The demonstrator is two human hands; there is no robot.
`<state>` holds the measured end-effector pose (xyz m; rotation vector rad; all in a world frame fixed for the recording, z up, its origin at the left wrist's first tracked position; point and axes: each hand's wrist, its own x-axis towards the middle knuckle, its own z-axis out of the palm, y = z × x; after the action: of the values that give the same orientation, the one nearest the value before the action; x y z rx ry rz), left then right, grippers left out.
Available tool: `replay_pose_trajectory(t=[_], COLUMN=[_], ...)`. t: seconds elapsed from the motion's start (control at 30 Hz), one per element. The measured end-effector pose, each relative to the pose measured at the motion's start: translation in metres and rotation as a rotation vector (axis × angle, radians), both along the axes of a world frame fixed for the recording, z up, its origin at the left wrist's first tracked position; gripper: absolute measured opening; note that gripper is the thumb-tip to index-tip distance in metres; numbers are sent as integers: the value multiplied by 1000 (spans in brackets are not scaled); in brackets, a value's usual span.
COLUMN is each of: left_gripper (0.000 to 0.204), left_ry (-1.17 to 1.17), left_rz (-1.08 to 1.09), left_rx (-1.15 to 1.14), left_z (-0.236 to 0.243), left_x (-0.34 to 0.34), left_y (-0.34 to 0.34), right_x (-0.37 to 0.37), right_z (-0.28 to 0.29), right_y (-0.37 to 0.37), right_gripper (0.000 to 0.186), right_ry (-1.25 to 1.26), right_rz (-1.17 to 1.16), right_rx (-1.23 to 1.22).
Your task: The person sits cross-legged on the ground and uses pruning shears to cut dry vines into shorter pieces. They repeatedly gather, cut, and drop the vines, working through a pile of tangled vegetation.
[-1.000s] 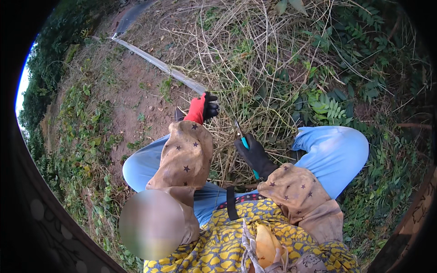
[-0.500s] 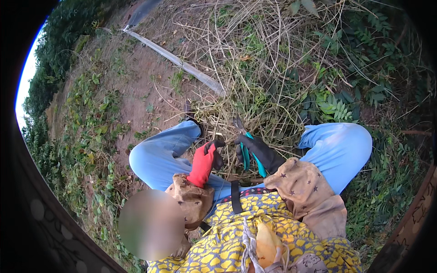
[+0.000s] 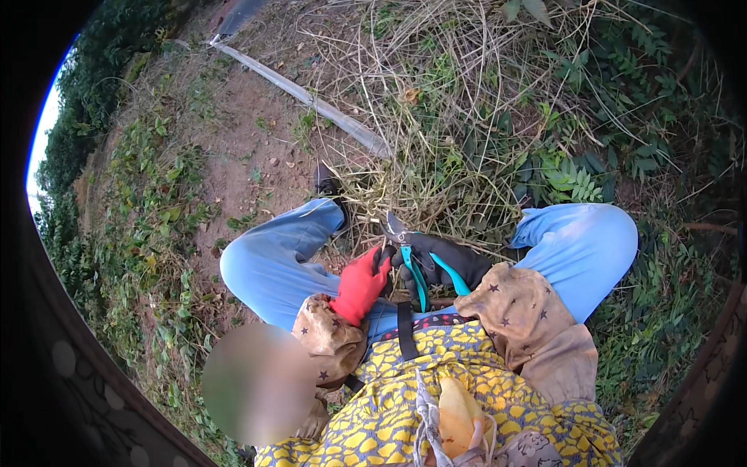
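drawn closer, the red-and-black-gloved left hand (image 3: 365, 280) had fingers curled closed, any hold unclear, beside the black-gloved right hand (image 3: 449, 258), which gripped spread teal-handled metal pruners (image 3: 416, 274) at the near edge of dry stems (image 3: 424, 187); cutting seemed underway, calling for steady blades.

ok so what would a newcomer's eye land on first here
Probably the teal-handled pruning shears, near the centre in the dark-gloved right hand. Just left of them, the left hand stands out in bright red. Then the yellow-patterned top catches the eye along the bottom.
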<state>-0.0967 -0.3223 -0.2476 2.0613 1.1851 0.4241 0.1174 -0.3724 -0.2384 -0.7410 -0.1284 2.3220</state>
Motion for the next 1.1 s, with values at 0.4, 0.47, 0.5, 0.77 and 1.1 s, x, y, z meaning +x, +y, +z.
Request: replay_pose_trajectory(t=[0.4, 0.47, 0.5, 0.77, 1.1], left_gripper=[29, 28, 28, 22, 23], left_ry=[69, 74, 76, 149, 64], left_rz=[-59, -44, -37, -28, -83], left_rx=[117, 64, 38, -16, -36], left_z=[-15, -15, -14, 0, 14], left_x=[1, 3, 3, 7, 9], left_y=[-1, 2, 3, 0, 0], right_x=[-5, -5, -5, -3, 8], right_z=[-17, -20, -20, 1, -18], right_y=[3, 1, 1, 1, 2], right_gripper=[53, 54, 53, 53, 54], right_ry=[-133, -89, -109, -49, -2], right_rz=[-70, -102, -119, -241, -262], right_rx=[8, 17, 19, 39, 54])
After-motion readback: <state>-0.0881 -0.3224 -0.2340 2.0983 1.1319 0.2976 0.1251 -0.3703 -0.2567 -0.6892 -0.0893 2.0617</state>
